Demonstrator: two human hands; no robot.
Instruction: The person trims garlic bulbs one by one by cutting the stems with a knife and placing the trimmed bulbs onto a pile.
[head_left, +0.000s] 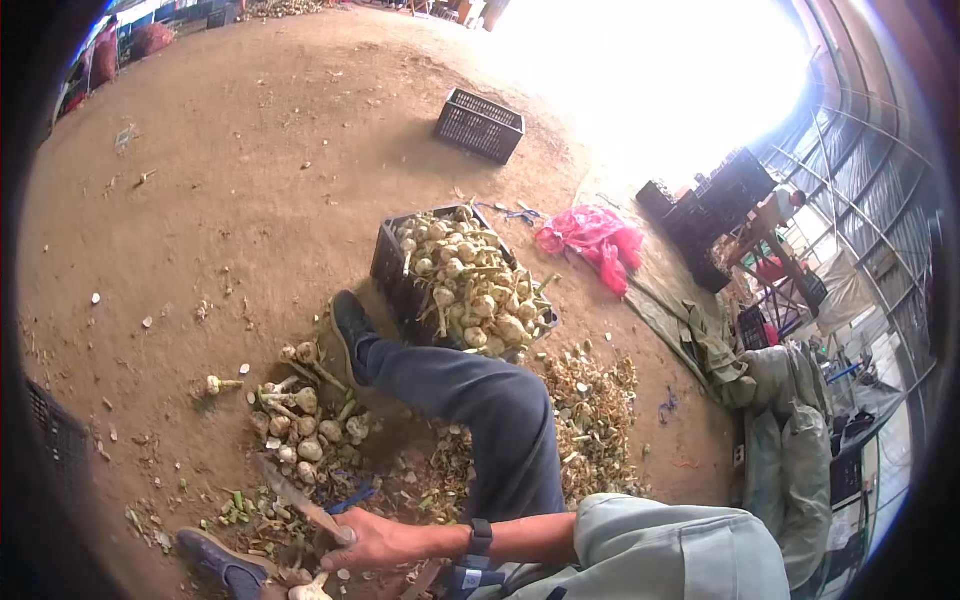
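My right hand (375, 540), with a dark watch on the wrist, is closed around the handle of a knife (295, 495). Its blade points up and left over the ground. Just below the hand, at the bottom edge, is a garlic bulb (310, 591) with a short stem. What may be a sliver of my left hand shows beside this bulb; its fingers are cut off by the frame. A pile of garlic bulbs (305, 425), some with stems, lies on the ground between my shoes. Beyond my bent leg stands a black crate (392, 265) heaped with garlic.
Dry skins and trimmings (595, 430) cover the ground beside my leg. Farther off are another black crate (480, 125) and a pink plastic bag (597, 240). Full sacks (785, 450) lie at the right, with stacked crates (720, 205) and a person (788, 205) behind.
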